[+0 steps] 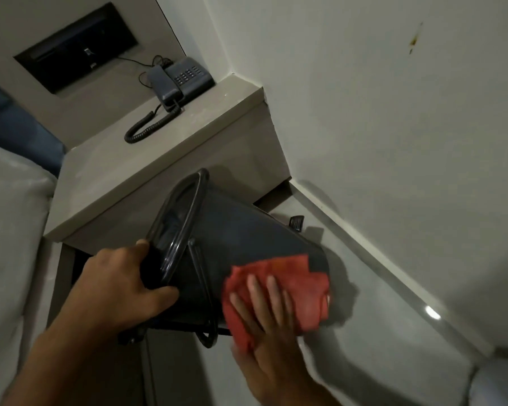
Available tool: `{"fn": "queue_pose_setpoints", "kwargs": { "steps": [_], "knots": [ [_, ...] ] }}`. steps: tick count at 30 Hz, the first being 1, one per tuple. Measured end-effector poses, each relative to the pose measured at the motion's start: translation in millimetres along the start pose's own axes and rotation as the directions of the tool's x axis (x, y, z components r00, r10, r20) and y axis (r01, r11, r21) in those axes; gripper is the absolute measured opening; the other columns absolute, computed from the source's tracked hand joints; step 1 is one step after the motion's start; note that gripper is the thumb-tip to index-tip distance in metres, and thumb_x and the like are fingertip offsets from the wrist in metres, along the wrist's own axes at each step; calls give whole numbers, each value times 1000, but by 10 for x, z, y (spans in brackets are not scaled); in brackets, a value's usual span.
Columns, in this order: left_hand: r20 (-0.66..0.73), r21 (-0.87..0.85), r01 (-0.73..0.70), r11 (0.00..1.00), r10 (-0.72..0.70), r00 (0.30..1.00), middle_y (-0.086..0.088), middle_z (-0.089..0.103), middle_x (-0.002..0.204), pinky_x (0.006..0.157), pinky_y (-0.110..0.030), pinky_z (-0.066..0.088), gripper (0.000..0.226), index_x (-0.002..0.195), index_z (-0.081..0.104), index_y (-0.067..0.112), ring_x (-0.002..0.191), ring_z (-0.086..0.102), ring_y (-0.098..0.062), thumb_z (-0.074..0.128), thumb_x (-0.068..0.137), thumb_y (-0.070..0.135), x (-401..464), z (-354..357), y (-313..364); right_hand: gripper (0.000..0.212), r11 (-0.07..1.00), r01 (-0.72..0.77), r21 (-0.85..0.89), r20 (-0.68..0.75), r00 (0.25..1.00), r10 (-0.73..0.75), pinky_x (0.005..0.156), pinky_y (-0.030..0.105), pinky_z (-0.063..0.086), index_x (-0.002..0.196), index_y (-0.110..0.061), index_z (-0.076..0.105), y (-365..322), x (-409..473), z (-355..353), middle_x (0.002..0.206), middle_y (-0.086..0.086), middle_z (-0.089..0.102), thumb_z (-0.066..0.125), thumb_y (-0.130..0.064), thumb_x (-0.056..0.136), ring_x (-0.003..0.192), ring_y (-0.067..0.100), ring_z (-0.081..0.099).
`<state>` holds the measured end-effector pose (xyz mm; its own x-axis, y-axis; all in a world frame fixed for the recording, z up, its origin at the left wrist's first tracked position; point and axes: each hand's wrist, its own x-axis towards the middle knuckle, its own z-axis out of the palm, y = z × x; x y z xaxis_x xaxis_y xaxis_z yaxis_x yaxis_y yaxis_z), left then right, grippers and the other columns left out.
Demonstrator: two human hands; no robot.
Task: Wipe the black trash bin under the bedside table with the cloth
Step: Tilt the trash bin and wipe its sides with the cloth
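- Tilting on its side, the black trash bin (232,244) is sitting out in front of the desk (159,159), its round rim (173,227) facing left and up, its base pointing right toward the wall (393,142).
- Closing around the rim, the left hand (121,282) is making a firm grip: fingers are curling inside the opening while the thumb is pressing on the outer side.
- Lying flat with spread fingers, the right hand (264,315) is pressing the red cloth (279,294) against the bin's lower side near the base; this grip is wide, palm down rather than clenched.
- Sitting between the two hands, the bin's wire frame (201,288) is running across its body and looping below it.
- Leaving open floor (379,332) to the right of the base, the room is narrowing toward the skirting along the wall, which is running diagonally just beside the bin.
- Crowding the left side, a bed edge (12,230) is standing near the left forearm.
- Resting on the desk, a telephone (179,80) with its coiled cord is lying well apart from the bin.
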<state>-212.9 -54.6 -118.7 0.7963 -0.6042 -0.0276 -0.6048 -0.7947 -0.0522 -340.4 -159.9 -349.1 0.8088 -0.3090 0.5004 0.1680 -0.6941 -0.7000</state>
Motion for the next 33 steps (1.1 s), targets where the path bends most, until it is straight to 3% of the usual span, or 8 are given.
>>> {"fn": "queue_pose_setpoints", "kwargs": {
  "steps": [5, 7, 8, 10, 12, 14, 23, 33],
  "knots": [
    [-7, -28, -2, 1000, 2, 1000, 10, 55, 49, 36, -7, 25, 52, 79, 66, 17, 38, 47, 0, 71, 51, 60, -76, 52, -93, 59, 852, -522, 45, -201, 830, 520, 110, 53, 33, 159, -16, 7, 104, -393, 140, 164, 21, 17, 30, -27, 105, 146, 37, 28],
    [-38, -37, 3, 999, -4, 999, 3, 63, 55, 40, -12, 28, 60, 82, 67, 14, 42, 50, -2, 57, 50, 65, -100, 74, -111, 74, 427, -719, 549, 41, 533, 845, 110, 58, 32, 150, -29, -16, 10, -102, -36, 103, -35, 59, 35, -51, 101, 126, 17, 44],
    [-42, -33, 4, 999, -5, 999, 4, 60, 52, 40, -13, 29, 63, 86, 68, 10, 42, 51, -3, 59, 51, 62, -104, 63, -103, 75, 136, -687, 714, 167, 356, 919, 110, 60, 32, 145, -17, 41, -17, 80, -88, 50, -42, 16, 32, -69, 92, 111, 11, 51],
    [-30, -26, -3, 1000, 2, 1000, 14, 48, 48, 41, -12, 29, 68, 98, 68, 0, 44, 50, -1, 71, 55, 53, -92, 19, -33, 81, -528, -437, 728, 590, 8, 807, 100, 62, 41, 98, -2, 65, -108, 442, -160, 54, -30, 54, 27, -74, 92, 89, 37, 64],
    [-3, -20, -27, 999, 27, 1000, 21, 38, 51, 42, -10, 27, 76, 107, 66, -4, 44, 42, 3, 73, 54, 50, -80, -6, 27, 76, -755, -230, 614, 774, -10, 633, 104, 67, 36, 127, 9, 49, -123, 617, -270, 111, 38, 67, 33, -60, 100, 115, 52, 55],
    [61, -4, -59, 998, 59, 996, 23, 29, 52, 44, -7, 24, 87, 112, 63, -6, 41, 35, 4, 75, 48, 52, -59, -17, 85, 70, -835, -161, 527, 843, -29, 538, 109, 76, 21, 142, 0, 37, -112, 700, -406, 142, 40, 44, 33, -57, 100, 132, 57, 38],
    [-4, 82, -162, 983, 163, 987, -3, 64, 64, 54, -3, 18, 84, 116, 51, -2, 40, 53, -13, 66, 55, 53, -190, 268, 38, 42, -386, -521, 761, 382, -121, 916, 105, 56, 46, 134, -17, 57, 463, 528, -382, 130, 17, 63, 30, -29, 103, 113, 38, 60],
    [-57, 96, -195, 976, 201, 978, -21, 68, 114, 56, -31, 52, 103, 142, 34, 0, 72, 72, -32, 62, 57, 50, -325, 524, -113, 57, 416, -638, 648, 96, 611, 786, 122, 46, 23, 154, -40, 26, -180, 643, -627, 165, -1, 26, 46, -32, 102, 150, 19, 24]
  ]
}}
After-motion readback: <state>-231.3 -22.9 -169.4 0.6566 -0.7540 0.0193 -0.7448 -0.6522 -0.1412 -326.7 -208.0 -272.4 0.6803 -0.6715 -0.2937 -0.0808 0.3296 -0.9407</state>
